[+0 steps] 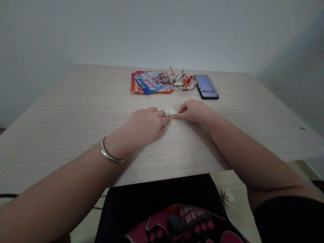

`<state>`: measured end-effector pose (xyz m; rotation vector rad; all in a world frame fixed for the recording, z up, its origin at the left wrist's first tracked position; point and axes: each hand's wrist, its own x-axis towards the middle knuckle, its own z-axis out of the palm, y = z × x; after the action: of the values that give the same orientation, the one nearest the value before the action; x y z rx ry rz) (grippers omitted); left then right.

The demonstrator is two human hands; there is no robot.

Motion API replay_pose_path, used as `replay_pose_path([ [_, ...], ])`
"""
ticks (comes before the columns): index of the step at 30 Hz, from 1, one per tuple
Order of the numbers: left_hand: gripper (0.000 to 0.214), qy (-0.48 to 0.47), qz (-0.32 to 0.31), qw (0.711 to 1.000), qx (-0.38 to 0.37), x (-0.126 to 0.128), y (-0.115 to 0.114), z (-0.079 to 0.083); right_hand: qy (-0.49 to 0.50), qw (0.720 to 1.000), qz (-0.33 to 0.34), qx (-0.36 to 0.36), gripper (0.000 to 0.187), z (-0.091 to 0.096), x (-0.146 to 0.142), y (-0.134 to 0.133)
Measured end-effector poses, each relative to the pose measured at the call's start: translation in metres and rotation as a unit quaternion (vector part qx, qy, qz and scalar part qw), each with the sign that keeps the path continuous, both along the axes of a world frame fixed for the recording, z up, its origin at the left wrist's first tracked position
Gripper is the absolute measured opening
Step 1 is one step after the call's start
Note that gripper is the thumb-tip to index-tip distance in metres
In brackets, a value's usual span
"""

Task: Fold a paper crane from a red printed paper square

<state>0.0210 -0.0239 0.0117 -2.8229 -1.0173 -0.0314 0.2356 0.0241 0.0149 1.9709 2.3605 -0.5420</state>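
Note:
A small folded piece of paper (170,112), white with an orange edge, lies on the light wooden table (76,111) between my two hands. My left hand (145,126), with a silver bangle on its wrist, has its fingers curled and pinches the paper's left end. Fingers pressed together, my right hand (193,111) pinches the paper's right end. Both hands rest on the tabletop and most of the paper is hidden under the fingers.
At the back of the table lie a stack of colourful printed sheets (152,82), several folded paper figures (181,81) and a phone (207,89) with a lit screen. A plain wall stands behind. The table's near edge crosses above my lap.

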Motion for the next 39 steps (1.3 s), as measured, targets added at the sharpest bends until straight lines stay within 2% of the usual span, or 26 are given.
replay_pose_path([
  [10, 0.035, 0.012, 0.019, 1.0, -0.013, 0.003, -0.001, 0.003, -0.018, 1.0, -0.005, -0.003, 0.037, 0.003, 0.001, 0.003],
  [20, 0.037, 0.001, -0.007, 1.0, 0.008, 0.0, 0.001, -0.003, -0.048, 0.999, 0.002, -0.003, 0.039, 0.006, 0.007, 0.004],
  [24, 0.037, -0.003, 0.0, 1.0, -0.011, 0.0, 0.001, 0.0, -0.03, 0.999, 0.002, -0.017, 0.032, 0.009, 0.01, 0.003],
  [28, 0.04, 0.013, 0.054, 0.997, -0.046, 0.0, 0.001, 0.006, -0.03, 1.0, 0.001, -0.009, 0.03, 0.006, 0.012, 0.004],
  [30, 0.042, 0.012, 0.062, 0.997, -0.054, 0.001, 0.001, 0.007, -0.012, 1.0, 0.01, -0.01, 0.028, 0.003, 0.014, 0.005],
  [35, 0.04, 0.003, 0.057, 0.996, -0.073, 0.001, 0.001, 0.007, 0.075, 0.997, 0.012, -0.017, 0.022, 0.0, 0.021, 0.007],
  [39, 0.042, -0.003, 0.065, 0.995, -0.078, -0.001, 0.003, 0.007, 0.056, 0.998, 0.003, -0.002, 0.022, 0.002, 0.018, 0.005],
])
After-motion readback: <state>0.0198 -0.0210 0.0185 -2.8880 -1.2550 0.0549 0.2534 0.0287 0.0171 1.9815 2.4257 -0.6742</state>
